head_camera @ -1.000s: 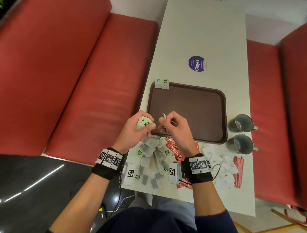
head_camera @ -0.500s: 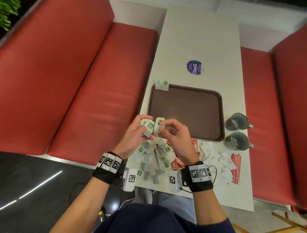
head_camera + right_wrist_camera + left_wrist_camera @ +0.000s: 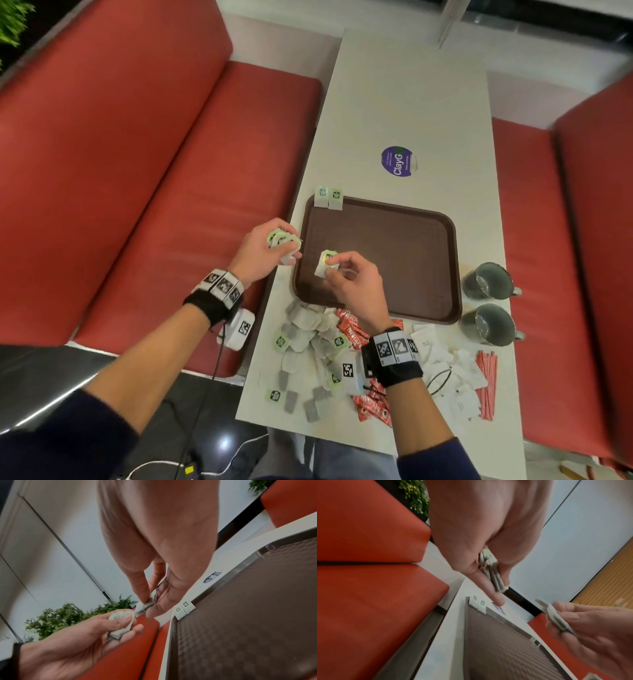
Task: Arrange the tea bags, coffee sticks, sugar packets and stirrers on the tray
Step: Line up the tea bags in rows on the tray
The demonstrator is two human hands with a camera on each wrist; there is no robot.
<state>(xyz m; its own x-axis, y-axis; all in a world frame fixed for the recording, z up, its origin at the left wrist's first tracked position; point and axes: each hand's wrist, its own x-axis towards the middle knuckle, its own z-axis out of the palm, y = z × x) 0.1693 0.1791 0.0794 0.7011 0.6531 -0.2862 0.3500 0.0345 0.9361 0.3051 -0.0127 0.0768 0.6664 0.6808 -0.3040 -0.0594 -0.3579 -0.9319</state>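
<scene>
A brown tray [image 3: 394,260] lies on the white table [image 3: 411,102]. Two tea bags [image 3: 329,197] with green tags lean on its far left corner, also seen as two tea bags [image 3: 184,607] in the right wrist view. My left hand [image 3: 270,250] holds a small stack of tea bags [image 3: 282,240] just left of the tray's edge. My right hand [image 3: 346,277] pinches one tea bag [image 3: 327,262] above the tray's left side; it shows as a thin tea bag [image 3: 145,605] between thumb and fingers. A pile of tea bags [image 3: 308,342], red coffee sticks [image 3: 352,330], white sugar packets [image 3: 452,377] and red stirrers [image 3: 486,383] lies near the table's front.
Two dark mugs [image 3: 488,281] stand to the right of the tray. A round purple sticker [image 3: 397,161] is on the table beyond the tray. Red bench seats [image 3: 154,171] flank the table on both sides.
Both hands rose from the pile and parted. My left hand moved left with its stack, and my right hand carried one tea bag out over the tray's left side.
</scene>
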